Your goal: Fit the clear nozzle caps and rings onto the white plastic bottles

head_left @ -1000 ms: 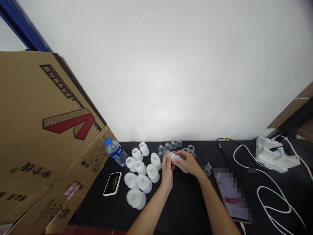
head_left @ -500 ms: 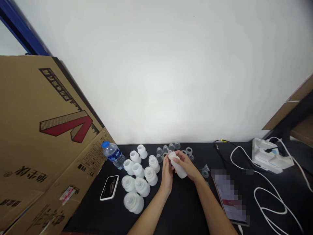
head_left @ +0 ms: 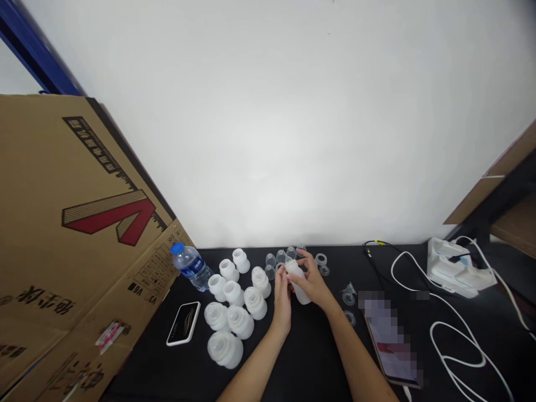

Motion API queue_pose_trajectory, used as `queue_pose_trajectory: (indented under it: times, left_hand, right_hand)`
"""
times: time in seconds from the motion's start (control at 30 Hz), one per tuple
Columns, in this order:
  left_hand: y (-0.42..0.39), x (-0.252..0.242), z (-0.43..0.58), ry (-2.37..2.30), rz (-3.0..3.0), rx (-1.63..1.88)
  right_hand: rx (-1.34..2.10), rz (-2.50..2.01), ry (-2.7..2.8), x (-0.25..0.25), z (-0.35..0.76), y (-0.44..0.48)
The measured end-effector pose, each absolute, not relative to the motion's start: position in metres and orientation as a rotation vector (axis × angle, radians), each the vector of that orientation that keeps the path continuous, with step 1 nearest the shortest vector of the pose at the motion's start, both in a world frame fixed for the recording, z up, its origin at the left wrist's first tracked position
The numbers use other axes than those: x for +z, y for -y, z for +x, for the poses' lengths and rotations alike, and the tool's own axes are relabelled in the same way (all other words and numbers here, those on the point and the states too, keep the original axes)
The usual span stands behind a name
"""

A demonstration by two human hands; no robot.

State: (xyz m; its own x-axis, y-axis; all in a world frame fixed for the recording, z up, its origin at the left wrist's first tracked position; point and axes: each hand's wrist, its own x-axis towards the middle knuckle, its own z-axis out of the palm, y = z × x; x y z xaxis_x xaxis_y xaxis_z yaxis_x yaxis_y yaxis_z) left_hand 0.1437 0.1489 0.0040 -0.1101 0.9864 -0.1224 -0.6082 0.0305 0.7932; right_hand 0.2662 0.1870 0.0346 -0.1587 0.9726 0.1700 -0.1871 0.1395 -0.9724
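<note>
A slim white baby bottle [head_left: 300,288] is held tilted between both hands, its neck end up and to the left, with a translucent nipple-like tip at the top. My left hand [head_left: 282,301] closes its fingers about the neck end. My right hand [head_left: 313,282] grips the body from the right, thumb across the front and index finger raised toward the neck. Just behind the hands are clear domed caps [head_left: 281,256] and a translucent collar ring [head_left: 320,259]. Left of my left hand stand several capped white bottles [head_left: 240,322] and several open white ones [head_left: 233,292].
A water bottle [head_left: 192,266] with a blue cap leans by the cardboard box [head_left: 104,223]. A white-framed device [head_left: 183,323] lies at left. To the right are clear small parts [head_left: 348,296], a tablet [head_left: 391,340], a white power strip [head_left: 456,268] and looping cables [head_left: 444,329].
My right index finger has lifted and reaches toward the bottle's neck. The bottle has turned slightly more upright. The whole view has shifted a little.
</note>
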Motion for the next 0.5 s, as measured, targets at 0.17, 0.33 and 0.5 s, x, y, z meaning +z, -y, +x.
queue_pose_trajectory:
  times: [0.17, 0.33, 0.5]
  left_hand:
    - [-0.153, 0.005, 0.144, -0.817, 0.587, 1.575]
    - [-0.151, 0.015, 0.143, -0.802, 0.578, 1.584]
    - [-0.151, 0.015, 0.143, -0.752, 0.527, 1.548]
  right_hand:
    - [1.094, -1.015, 1.543, 0.034, 0.266, -0.185]
    - [0.924, -0.981, 1.740, 0.037, 0.263, -0.182]
    - [1.177, -0.947, 1.552, 0.036, 0.269, -0.184]
